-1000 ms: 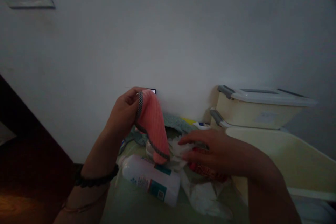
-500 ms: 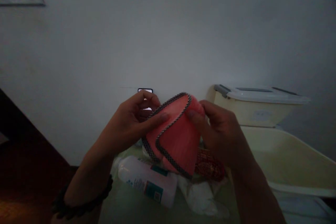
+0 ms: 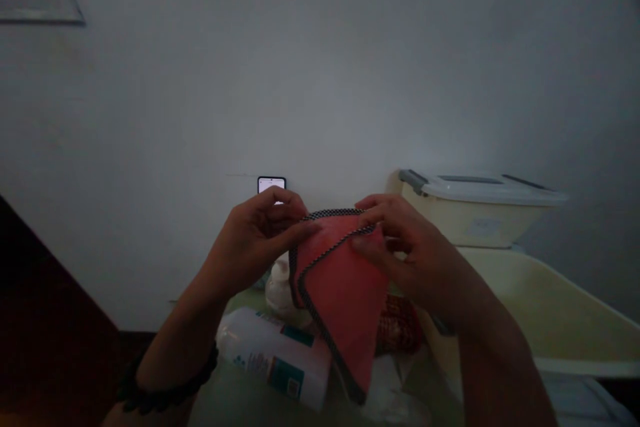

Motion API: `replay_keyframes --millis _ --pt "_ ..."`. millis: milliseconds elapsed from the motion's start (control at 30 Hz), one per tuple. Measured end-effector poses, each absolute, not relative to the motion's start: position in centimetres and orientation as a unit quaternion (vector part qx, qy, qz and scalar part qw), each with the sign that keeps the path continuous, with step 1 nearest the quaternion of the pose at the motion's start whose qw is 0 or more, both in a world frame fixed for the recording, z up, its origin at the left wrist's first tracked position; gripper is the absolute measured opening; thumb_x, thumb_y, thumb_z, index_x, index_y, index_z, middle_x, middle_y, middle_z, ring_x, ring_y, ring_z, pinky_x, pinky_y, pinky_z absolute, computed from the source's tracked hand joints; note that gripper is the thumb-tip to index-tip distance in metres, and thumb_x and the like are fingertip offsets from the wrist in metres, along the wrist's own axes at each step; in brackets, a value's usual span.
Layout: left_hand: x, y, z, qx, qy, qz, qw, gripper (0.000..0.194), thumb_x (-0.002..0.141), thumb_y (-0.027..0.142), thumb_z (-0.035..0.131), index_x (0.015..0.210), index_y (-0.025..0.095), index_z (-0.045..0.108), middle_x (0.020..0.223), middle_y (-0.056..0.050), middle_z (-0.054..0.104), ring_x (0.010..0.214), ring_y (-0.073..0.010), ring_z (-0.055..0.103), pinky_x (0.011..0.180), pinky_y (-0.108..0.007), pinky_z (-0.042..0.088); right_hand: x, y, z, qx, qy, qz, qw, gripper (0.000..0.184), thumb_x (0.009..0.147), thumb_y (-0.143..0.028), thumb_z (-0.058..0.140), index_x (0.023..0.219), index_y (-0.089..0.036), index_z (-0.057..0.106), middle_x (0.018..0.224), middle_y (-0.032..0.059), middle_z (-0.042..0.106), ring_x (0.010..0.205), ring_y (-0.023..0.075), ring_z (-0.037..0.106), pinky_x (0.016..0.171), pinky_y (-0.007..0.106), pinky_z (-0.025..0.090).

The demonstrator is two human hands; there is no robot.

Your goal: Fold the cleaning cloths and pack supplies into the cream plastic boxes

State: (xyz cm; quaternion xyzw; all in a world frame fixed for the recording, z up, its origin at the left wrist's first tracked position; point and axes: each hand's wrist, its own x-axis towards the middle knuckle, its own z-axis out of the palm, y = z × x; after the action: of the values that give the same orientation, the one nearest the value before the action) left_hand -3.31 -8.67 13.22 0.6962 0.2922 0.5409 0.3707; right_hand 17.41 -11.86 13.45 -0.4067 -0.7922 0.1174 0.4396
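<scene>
You had the pink cloth [image 3: 345, 287] gripped along its upper edge, left hand [image 3: 245, 243] and right hand [image 3: 417, 253] each pinching it between thumb and fingers. Soft and matte, it was doubled over, its black-and-white checked trim outlining a slanting flap that tapered to a hanging point. It was in front of you, above the cluttered surface; whether its tip touched anything below, I couldn't tell. Round dark beads made up your bracelet [image 3: 167, 400].

A smooth white bottle [image 3: 273, 353] with teal label patches lay on its side, near a rounded white container [image 3: 280, 293]. Right of the cloth sat a red patterned packet [image 3: 400, 327] and crumpled white material [image 3: 390, 387]. The surface [image 3: 235, 403] was pale green. Beyond, a phone [image 3: 271, 187] stood upright by a plain, dim wall [image 3: 300, 80]; to the right were a lidded cream box [image 3: 465, 217] and an open cream bin [image 3: 565, 310].
</scene>
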Motion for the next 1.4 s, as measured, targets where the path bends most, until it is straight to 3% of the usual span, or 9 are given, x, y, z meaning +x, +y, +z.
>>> replay_keyframes --millis 200,333,433,600,767,900,1167,1400 --pt "-3.5 -8.6 13.3 0.725 0.294 0.519 0.344 0.008 0.068 0.016 0.071 0.072 0.018 0.064 0.066 0.0 0.065 0.06 -0.0113 0.06 0.056 -0.02 0.05 17.5 -12.5 14.0 -0.373 -0.771 0.095 0.507 0.011 0.082 -0.029 0.058 0.074 -0.022 0.058 0.112 0.0053 0.057 0.117 0.0195 0.047 0.094 0.035 0.038" --pt "-3.5 -9.2 13.6 0.743 0.291 0.498 0.34 0.003 0.074 0.02 0.065 0.075 0.019 0.067 0.069 -0.001 0.066 0.063 -0.0125 0.06 0.056 -0.02 0.05 16.8 -12.0 13.9 -0.385 -0.744 0.1 0.536 0.011 0.083 -0.028 0.058 0.075 -0.021 0.062 0.11 0.0063 0.06 0.113 0.0182 0.051 0.09 0.033 0.039" --pt "-3.4 -9.5 13.8 0.749 0.304 0.484 0.335 0.012 0.077 0.026 0.06 0.073 0.018 0.068 0.066 -0.002 0.065 0.06 -0.0135 0.059 0.052 -0.021 0.049 16.3 -11.6 13.7 -0.378 -0.729 0.103 0.561 0.015 0.084 -0.027 0.056 0.073 -0.02 0.064 0.106 0.0062 0.064 0.109 0.0173 0.054 0.089 0.032 0.041" --pt "-3.5 -9.3 13.4 0.755 0.312 0.455 0.355 0.016 0.065 0.027 0.073 0.075 0.018 0.064 0.076 -0.003 0.067 0.062 -0.0153 0.061 0.055 -0.025 0.052 16.5 -11.5 13.6 -0.383 -0.721 0.082 0.571 0.015 0.084 -0.026 0.057 0.072 -0.021 0.065 0.103 0.0053 0.066 0.105 0.0178 0.057 0.089 0.035 0.042" --pt "-4.0 -9.0 13.2 0.765 0.325 0.493 0.257 0.008 0.07 0.022 0.07 0.074 0.019 0.064 0.074 -0.001 0.065 0.067 -0.014 0.061 0.063 -0.024 0.055 17.5 -11.7 13.5 -0.416 -0.772 0.069 0.475 0.018 0.083 -0.031 0.056 0.072 -0.022 0.067 0.104 0.006 0.067 0.099 0.0198 0.061 0.084 0.036 0.045" --pt "-4.5 -8.9 13.3 0.774 0.301 0.502 0.24 0.007 0.07 0.019 0.069 0.075 0.02 0.065 0.075 0.0 0.065 0.07 -0.0138 0.062 0.065 -0.023 0.054 17.7 -12.3 13.8 -0.442 -0.79 0.048 0.423 0.016 0.081 -0.033 0.059 0.076 -0.022 0.068 0.098 0.0041 0.069 0.086 0.018 0.064 0.078 0.034 0.047" --pt "-4.7 -8.5 13.0 0.789 0.295 0.467 0.269 0.008 0.071 0.018 0.07 0.075 0.021 0.065 0.076 0.001 0.067 0.071 -0.0127 0.063 0.068 -0.021 0.053 17.6 -12.9 14.4 -0.425 -0.754 -0.027 0.501 0.002 0.074 -0.02 0.066 0.074 -0.021 0.064 0.079 -0.0015 0.07 0.073 0.0142 0.065 0.065 0.024 0.048" --pt "-4.2 -8.4 12.9 0.781 0.292 0.482 0.27 0.009 0.07 0.017 0.072 0.075 0.019 0.065 0.077 0.003 0.068 0.072 -0.0098 0.064 0.07 -0.017 0.053 17.9 -12.7 14.0 -0.426 -0.726 -0.018 0.54 0.013 0.071 -0.012 0.066 0.078 -0.022 0.065 0.078 -0.0034 0.069 0.073 0.0121 0.063 0.066 0.022 0.049"
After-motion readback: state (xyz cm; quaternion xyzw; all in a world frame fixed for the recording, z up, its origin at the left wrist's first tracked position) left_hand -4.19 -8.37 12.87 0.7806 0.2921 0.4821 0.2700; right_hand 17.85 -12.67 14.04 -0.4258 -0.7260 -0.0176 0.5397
